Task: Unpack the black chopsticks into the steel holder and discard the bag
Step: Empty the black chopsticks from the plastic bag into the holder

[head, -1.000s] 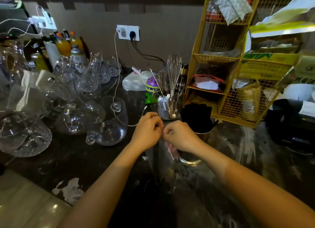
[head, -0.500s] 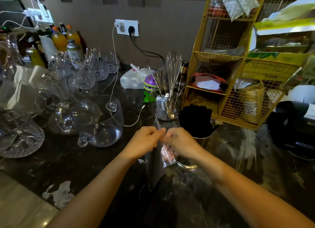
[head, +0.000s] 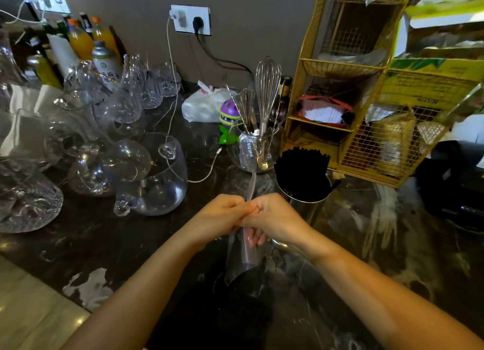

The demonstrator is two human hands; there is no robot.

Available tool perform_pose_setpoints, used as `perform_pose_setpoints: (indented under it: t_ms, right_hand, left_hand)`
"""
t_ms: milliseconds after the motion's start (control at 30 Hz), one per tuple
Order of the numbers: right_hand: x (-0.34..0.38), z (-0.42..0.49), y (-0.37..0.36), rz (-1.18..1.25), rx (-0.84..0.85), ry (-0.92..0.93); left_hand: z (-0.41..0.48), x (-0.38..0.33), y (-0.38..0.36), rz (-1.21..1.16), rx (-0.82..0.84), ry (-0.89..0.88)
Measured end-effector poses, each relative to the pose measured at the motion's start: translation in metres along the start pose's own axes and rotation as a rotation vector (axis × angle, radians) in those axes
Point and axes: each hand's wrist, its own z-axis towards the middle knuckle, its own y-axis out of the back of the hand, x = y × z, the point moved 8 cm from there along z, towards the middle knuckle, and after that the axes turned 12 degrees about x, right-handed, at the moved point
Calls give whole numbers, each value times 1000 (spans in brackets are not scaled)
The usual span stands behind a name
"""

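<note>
A clear plastic bag hangs between my two hands above the dark counter, its top strip poking up past my fingers. My left hand and my right hand pinch it together, knuckles touching. Whether anything is inside the bag I cannot tell. Just behind my right hand stands the steel holder, partly hidden, with a thick bundle of black chopsticks standing upright in it.
Several glass jugs and decanters crowd the counter's left. A glass jar with a whisk and spoons stands behind the holder, beside a purple-green toy. A yellow wire rack fills the right. A white cable crosses the counter.
My hands have drawn lower and closer toward me with the bag still pinched between them; the bag's top strip now sticks up above my fingers.
</note>
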Motion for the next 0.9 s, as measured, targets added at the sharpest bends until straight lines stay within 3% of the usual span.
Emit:
perform_pose_setpoints:
  t_ms: [233, 533, 900]
  right_hand:
    - [6, -1, 0, -88, -19, 22]
    - [17, -9, 3, -93, -46, 154]
    - [38, -12, 7, 253, -70, 287]
  left_hand:
    - [-10, -16, -13, -17, 145, -40]
    - [-7, -17, -8, -74, 115, -104]
    - [-3, -23, 5, -315, -18, -253]
